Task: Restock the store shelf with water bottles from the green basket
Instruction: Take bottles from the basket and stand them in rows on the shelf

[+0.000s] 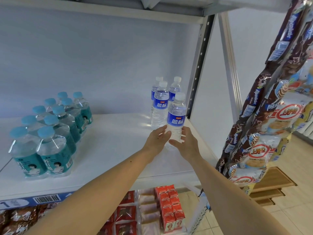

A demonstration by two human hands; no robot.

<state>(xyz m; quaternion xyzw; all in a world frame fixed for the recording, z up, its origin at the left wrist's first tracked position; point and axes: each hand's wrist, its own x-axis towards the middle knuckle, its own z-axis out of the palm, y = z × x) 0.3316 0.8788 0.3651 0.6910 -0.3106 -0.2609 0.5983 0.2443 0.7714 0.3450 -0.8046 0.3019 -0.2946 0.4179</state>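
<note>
Fingers of the left hand (158, 139) and right hand (187, 143) lie nearly straight against opposite sides of the lower body of a water bottle (176, 119), cupping it upright on the white shelf (110, 150) near its right front edge. Its blue label reads "蓝标". Three like bottles (160, 102) stand just behind it. Far left, a shrink-wrapped pack of teal-labelled bottles (50, 131). Right, hanging snack packets (264, 133) marked "Alpenliebe".
</note>
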